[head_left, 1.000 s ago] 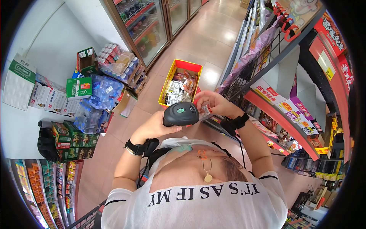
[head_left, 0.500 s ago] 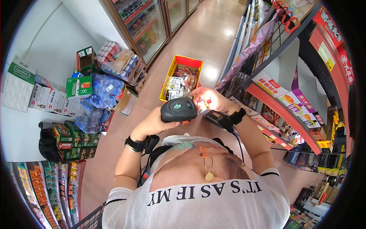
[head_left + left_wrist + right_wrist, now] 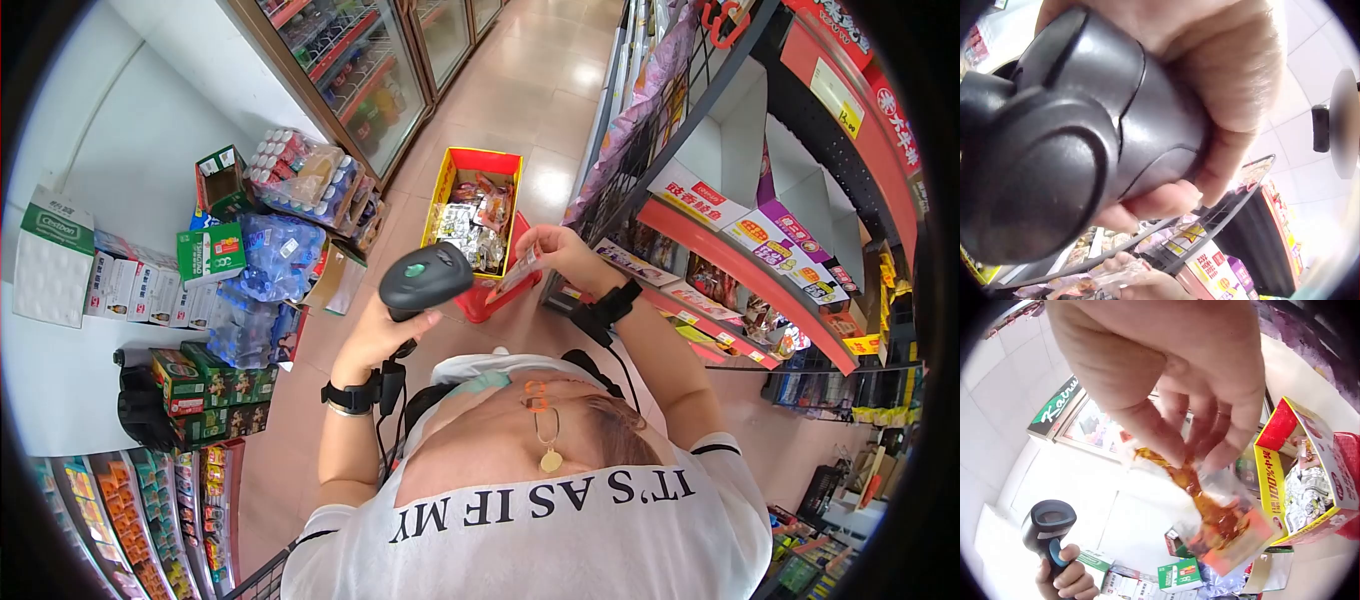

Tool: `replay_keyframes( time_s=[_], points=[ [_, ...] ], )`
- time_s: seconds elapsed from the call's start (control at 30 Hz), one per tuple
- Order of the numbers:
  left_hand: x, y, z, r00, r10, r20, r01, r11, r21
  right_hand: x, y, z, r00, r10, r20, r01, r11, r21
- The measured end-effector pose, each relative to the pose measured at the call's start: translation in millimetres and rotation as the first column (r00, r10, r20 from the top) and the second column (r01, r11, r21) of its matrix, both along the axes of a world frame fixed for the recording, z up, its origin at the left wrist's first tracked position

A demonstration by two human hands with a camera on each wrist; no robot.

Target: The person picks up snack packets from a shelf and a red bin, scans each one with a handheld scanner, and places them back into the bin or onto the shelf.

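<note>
My left hand [image 3: 372, 342] grips the handle of a black barcode scanner [image 3: 425, 276], whose head is up in front of my chest. In the left wrist view the scanner's dark body fills much of the frame, with fingers wrapped round it. My right hand [image 3: 562, 258] pinches a small clear snack packet [image 3: 1225, 519] by its upper edge; reddish-brown food shows through the plastic. The packet hangs down from the fingertips, to the right of the scanner. Just beyond both hands stands an open yellow and red carton [image 3: 1269, 487] holding several small snack packets.
A red support [image 3: 503, 300] shows beneath the carton. On the right runs a snack shelf [image 3: 690, 235] with a wire rack [image 3: 640, 150]. Wrapped bottles [image 3: 280, 255] and boxes are stacked on the left. Glass-door coolers [image 3: 345, 85] line the far left of the aisle.
A bright light shone on the packet half a second ago and is gone now. The scanner has moved left, away from the right hand. The packet stays pinched in the right hand.
</note>
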State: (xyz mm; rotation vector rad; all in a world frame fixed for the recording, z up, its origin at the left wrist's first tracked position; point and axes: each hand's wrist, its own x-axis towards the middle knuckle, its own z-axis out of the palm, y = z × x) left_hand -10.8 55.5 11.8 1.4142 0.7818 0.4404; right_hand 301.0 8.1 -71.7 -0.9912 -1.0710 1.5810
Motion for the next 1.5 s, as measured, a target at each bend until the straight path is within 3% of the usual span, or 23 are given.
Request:
replay_keyframes(
  time_s=[0.03,0.07,0.13,0.17,0.23,0.43,0.5,0.57,0.63,0.67,0.77,0.83,0.9,0.97,1.0,1.03,1.07,1.13,1.3,1.37,1.4,1.47,1.5],
  points=[
    [-5.6,1.3,-5.1,0.996,0.075,-0.048,-0.078,0.995,-0.055,1.5,-0.4,-7.3,0.992,-0.081,0.092,0.089,0.992,-0.092],
    [-7.4,0.0,-8.5,0.991,0.132,0.033,-0.132,0.991,-0.009,0.3,-0.4,-13.5,0.993,-0.082,0.086,0.09,0.992,-0.089],
    [-18.1,-3.5,-10.8,0.981,0.185,0.051,-0.183,0.982,-0.037,-1.9,2.2,-25.7,0.94,-0.275,0.201,0.314,0.928,-0.201],
    [-24.7,-6.3,-12.1,0.968,0.239,0.072,-0.234,0.97,-0.07,-1.0,6.9,-40.4,0.941,-0.275,0.196,0.312,0.93,-0.196],
    [-39.0,-15.0,-18.6,0.954,0.293,0.06,-0.289,0.955,-0.057,0.1,19.6,-66.5,0.848,-0.317,0.424,0.418,0.892,-0.17],
    [-67.8,-52.7,-18.3,0.895,0.446,0.003,-0.445,0.892,-0.084,-15.2,78.1,-109.2,0.695,-0.382,0.609,0.543,0.834,-0.097],
    [-77.5,-66.8,-20.7,0.866,0.5,-0.029,-0.5,0.86,-0.1,-18.3,102.2,-124.6,0.698,-0.326,0.637,0.605,0.745,-0.281],
    [-84.9,-80.5,-22.7,0.831,0.554,-0.052,-0.556,0.826,-0.093,-18.6,111.1,-128.5,0.73,-0.333,0.597,0.588,0.751,-0.301],
    [-91.0,-91.5,-23.9,0.818,0.572,-0.057,-0.575,0.81,-0.116,-15.4,121.5,-147.0,0.858,-0.446,0.255,0.513,0.718,-0.471],
    [-94.2,-95.0,-26.6,0.813,0.579,-0.063,-0.582,0.804,-0.124,-10.2,127.3,-149.5,0.918,-0.337,0.209,0.395,0.735,-0.552],
    [-98.0,-95.9,-33.1,0.822,0.566,-0.066,-0.569,0.808,-0.152,-5.4,115.4,-168.9,0.884,-0.465,0.041,0.379,0.663,-0.645],
    [-92.3,-91.1,-32.2,0.846,0.529,-0.067,-0.533,0.831,-0.158,10.3,106.3,-244.0,0.909,-0.401,-0.112,0.258,0.753,-0.605],
    [-80.9,-80.7,-31.4,0.877,0.475,-0.07,-0.48,0.865,-0.144,4.0,78.0,-212.5,0.927,-0.179,0.33,0.335,0.79,-0.514],
    [-61.2,-65.6,-31.0,0.92,0.388,-0.061,-0.393,0.91,-0.13,31.7,49.1,-262.3,0.841,0.063,0.537,0.025,0.988,-0.154],
    [-50.2,-58.6,-30.9,0.938,0.343,-0.051,-0.347,0.93,-0.122,40.4,28.3,-241.6,0.955,0.016,0.298,0.086,0.941,-0.326],
    [-37.4,-51.7,-30.3,0.956,0.292,-0.04,-0.295,0.949,-0.112,45.1,4.3,-208.2,0.995,-0.089,0.041,0.098,0.871,-0.482],
    [-23.2,-45.0,-28.8,0.971,0.236,-0.041,-0.239,0.966,-0.1,47.1,-22.5,-177.0,0.986,-0.156,0.053,0.162,0.864,-0.476],
    [8.3,-34.2,-26.2,0.994,0.099,-0.052,-0.103,0.991,-0.089,50.5,-71.6,-127.2,0.851,-0.191,0.49,0.376,0.872,-0.314],
    [91.2,-24.3,-20.9,0.969,-0.237,-0.075,0.233,0.97,-0.065,101.2,-171.4,-64.1,0.761,-0.413,0.5,0.58,0.778,-0.242],
    [122.5,-25.2,-31.4,0.938,-0.33,-0.107,0.333,0.943,0.012,117.7,-206.3,-40.9,0.618,-0.584,0.526,0.692,0.721,-0.012],
    [141.0,-31.7,-24.6,0.912,-0.395,-0.116,0.399,0.917,0.012,122.8,-221.2,-22.1,0.594,-0.608,0.527,0.714,0.7,0.002],
    [174.6,-40.3,-21.4,0.871,-0.478,-0.118,0.483,0.875,0.022,131.3,-254.5,19.8,0.43,-0.785,0.446,0.777,0.573,0.261],
    [189.5,-41.8,-30.4,0.814,-0.574,-0.093,0.577,0.817,0.001,137.8,-270.7,38.9,0.406,-0.798,0.445,0.787,0.553,0.273]
  ],
)
